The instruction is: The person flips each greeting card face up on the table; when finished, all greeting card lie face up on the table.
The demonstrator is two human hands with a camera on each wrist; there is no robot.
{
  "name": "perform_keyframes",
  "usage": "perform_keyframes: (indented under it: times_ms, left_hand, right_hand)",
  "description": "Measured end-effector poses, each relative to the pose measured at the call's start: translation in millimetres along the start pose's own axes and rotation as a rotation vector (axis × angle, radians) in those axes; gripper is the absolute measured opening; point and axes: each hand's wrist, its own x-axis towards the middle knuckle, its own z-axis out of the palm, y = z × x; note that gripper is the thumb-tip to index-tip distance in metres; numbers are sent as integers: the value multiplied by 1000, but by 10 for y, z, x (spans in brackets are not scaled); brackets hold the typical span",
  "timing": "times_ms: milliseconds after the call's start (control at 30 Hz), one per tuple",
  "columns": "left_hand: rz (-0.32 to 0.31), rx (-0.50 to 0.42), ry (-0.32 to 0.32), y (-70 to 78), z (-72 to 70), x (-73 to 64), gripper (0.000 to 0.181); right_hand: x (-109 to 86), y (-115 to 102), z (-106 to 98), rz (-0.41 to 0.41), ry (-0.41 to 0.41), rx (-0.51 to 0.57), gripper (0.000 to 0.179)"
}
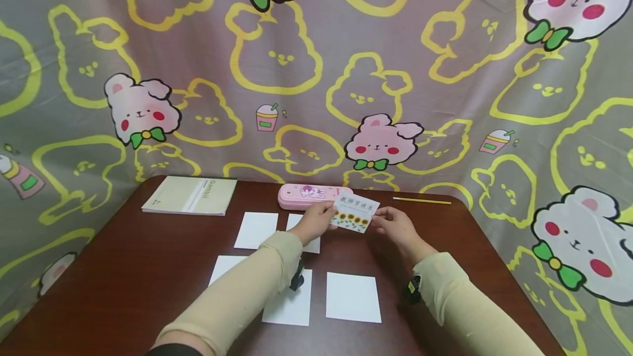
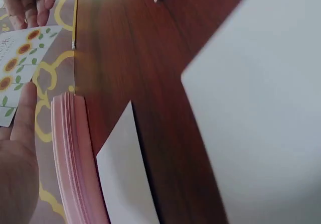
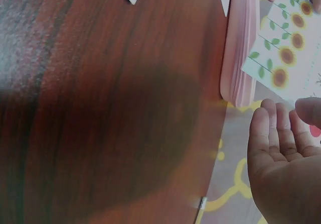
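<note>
The head view is bright and evenly lit, sharp across the middle, with soft shadows under both sleeves on the bench point(image 1: 123, 268) and a pale sheen on its left part. The backdrop point(image 1: 316, 70) bows outward toward the edges, a wide-lens distortion. The left wrist view is blurred: the white sheets point(image 2: 261, 113) are out of focus. In the right wrist view a broad dark shadow lies mid-bench point(image 3: 135, 128), with pale glare at upper left; the hand point(image 3: 283, 169) is soft.

Glossy dark wood-grain table point(image 1: 148, 268) — matt white paper sheets point(image 1: 353, 296), smooth pink plastic case point(image 1: 306, 195) (printed cloth backdrop point(image 1: 346, 59)).
</note>
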Motion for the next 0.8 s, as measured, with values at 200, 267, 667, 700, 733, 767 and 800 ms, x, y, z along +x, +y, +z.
perform_keyframes:
  times_ms: [200,267,667,700,733,767,800]
  left_hand:
    - [-19,43,51,2,49,-8,29]
    - [-12,155,115,-13,41,3,26]
    - [-71,312,146,-83,94,1,29]
    - [-92,319,121,-81,103,-3,30]
    - [-116,316,99,-80,112,-8,30]
    - [-145,299,76,-85,121,-10,28]
    - [-169,282,59,-88,130,-14,25]
  right_hand:
    - [6,35,3,2,-7,60,18]
    - [11,41,2,10,-9,75,18]
    - [19,158,29,81,26,13,24]
    - [25,173,36,91,35,7,23]
    - [35,191,45,99,38,2,23]
    - [43,207,54,102,37,-9,24]
    - [52,222,64,109,35,-15,24]
